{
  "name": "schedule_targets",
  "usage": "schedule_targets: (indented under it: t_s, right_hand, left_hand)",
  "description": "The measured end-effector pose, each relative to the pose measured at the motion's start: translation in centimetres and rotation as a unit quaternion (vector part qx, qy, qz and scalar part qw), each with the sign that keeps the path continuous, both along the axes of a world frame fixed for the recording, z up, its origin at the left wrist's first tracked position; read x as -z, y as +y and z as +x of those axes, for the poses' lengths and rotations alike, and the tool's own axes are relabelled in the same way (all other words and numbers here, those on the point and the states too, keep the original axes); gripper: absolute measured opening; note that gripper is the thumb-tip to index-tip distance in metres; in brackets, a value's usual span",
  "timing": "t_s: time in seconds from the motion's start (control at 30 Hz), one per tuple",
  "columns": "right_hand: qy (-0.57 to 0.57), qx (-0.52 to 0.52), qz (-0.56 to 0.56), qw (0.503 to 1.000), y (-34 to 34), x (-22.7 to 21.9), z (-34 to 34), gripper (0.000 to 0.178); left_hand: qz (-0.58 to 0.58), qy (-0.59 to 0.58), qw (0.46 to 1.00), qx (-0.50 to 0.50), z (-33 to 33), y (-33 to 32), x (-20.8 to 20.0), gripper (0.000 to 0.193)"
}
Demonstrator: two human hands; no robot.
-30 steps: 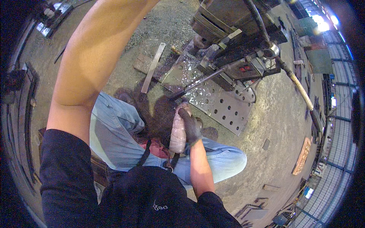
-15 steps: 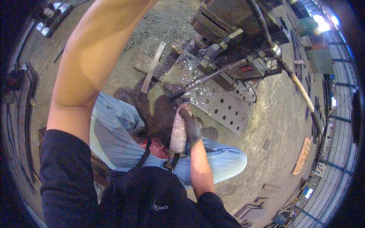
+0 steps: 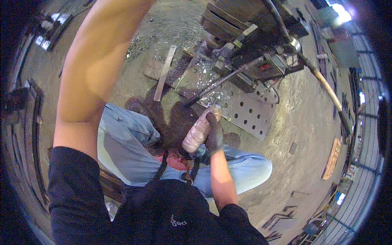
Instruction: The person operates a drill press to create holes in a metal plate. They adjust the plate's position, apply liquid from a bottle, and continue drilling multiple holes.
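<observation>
My right hand (image 3: pixel 214 136), in a dark glove, is wrapped around a clear plastic bottle (image 3: pixel 199 131) with a pinkish look. The bottle is held tilted above my lap, its upper end pointing far and right at the perforated metal plate (image 3: pixel 252 116). Pale bits lie scattered over the plate's left part, under the head of a dark machine (image 3: pixel 253 53). A lever with a black grip (image 3: pixel 192 101) reaches from the machine to just beyond the bottle. My left arm (image 3: pixel 92 69) stretches up past the top edge, so its hand is out of sight.
A flat metal bar (image 3: pixel 165 73) lies on the floor left of the plate, near a brownish block (image 3: pixel 154 67). A long handle (image 3: pixel 324 85) slants down at the machine's right. Farther right lies an orange-brown board (image 3: pixel 332 159). Metal lengths (image 3: pixel 24 143) line the left side.
My right hand has moved slightly away from me and rightward. The bottle, nearly in line with my body before, is now tilted with its upper end over the plate's near edge.
</observation>
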State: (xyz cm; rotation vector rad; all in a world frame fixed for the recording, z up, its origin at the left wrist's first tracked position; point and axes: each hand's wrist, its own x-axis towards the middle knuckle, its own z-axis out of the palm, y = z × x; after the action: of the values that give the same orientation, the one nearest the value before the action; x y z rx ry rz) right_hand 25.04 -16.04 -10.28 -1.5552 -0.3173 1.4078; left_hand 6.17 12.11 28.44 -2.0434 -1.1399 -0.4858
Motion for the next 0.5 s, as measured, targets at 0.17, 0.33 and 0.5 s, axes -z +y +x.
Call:
schedule_targets:
  t_s: [0.17,0.33,0.5]
  right_hand:
    - [0.090,-0.009,0.028,0.996,0.2,-1.1,-0.6,0.042]
    - [0.021,-0.159,-0.030,0.987,0.3,0.5,0.0,0.052]
    - [0.007,-0.190,0.037,0.981,0.5,-3.4,-0.4,0.063]
  left_hand:
    - [0.003,0.001,1.000,0.008,-0.3,-0.1,0.4,0.038]
    - [0.005,0.007,1.000,0.015,-0.6,-0.4,0.6,0.038]
    - [0.003,0.022,1.000,0.018,-1.0,-0.1,1.3,0.038]
